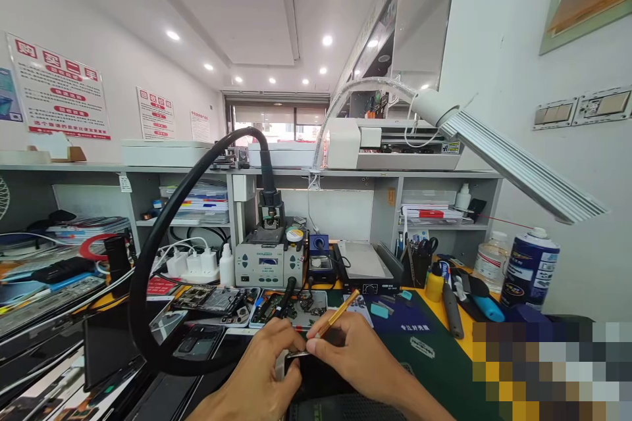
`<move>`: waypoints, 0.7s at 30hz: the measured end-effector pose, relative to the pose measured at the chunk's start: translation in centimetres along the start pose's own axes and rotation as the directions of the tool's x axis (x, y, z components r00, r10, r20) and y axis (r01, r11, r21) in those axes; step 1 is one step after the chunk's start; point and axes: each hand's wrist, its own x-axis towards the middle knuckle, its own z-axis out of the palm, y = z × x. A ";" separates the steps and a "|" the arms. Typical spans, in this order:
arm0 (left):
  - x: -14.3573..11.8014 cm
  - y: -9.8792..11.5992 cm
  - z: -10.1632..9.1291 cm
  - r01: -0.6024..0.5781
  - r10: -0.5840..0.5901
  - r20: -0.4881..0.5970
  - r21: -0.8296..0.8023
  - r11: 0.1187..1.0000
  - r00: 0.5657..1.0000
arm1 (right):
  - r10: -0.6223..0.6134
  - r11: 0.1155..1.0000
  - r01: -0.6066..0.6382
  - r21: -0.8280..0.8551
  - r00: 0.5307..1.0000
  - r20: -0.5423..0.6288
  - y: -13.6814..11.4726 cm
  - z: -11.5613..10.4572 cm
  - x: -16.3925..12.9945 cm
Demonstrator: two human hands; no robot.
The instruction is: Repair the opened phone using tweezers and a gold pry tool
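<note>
My right hand (358,345) is closed in a pen grip on a slim gold pen-shaped tool (340,314). The tool's upper end points up and to the right, while its working tip is hidden behind my fingers. Close beside it, my left hand (264,365) pinches a small flat part (297,354) between thumb and fingers. Only a thin, light edge of that part shows, so I cannot tell its kind. Both hands nearly touch over a dark surface at the front of the bench, near a green work mat (444,368).
A thick black hose (141,276) loops close to my left hand from a hot-air station (269,263). Trays of circuit boards (296,308) lie just beyond my hands. Phones (197,342) and parts crowd the left. A spray can (530,270) and hand tools (451,309) stand right; a lamp (523,164) hangs above.
</note>
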 end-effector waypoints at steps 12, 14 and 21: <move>0.0 0.2 -0.1 0.003 -0.003 0.010 0.011 1.000 1.000 | 0.011 1.000 -0.011 0.002 1.000 -0.006 -0.1 0.0 -0.1; 0.0 0.2 -0.1 0.003 -0.003 0.015 0.013 1.000 1.000 | 0.010 1.000 -0.010 0.003 1.000 -0.012 -0.1 0.0 -0.1; -0.3 -0.1 0.0 -0.017 0.017 0.011 0.029 0.999 1.000 | 0.005 1.000 -0.005 0.014 0.999 -0.040 0.1 -0.1 0.1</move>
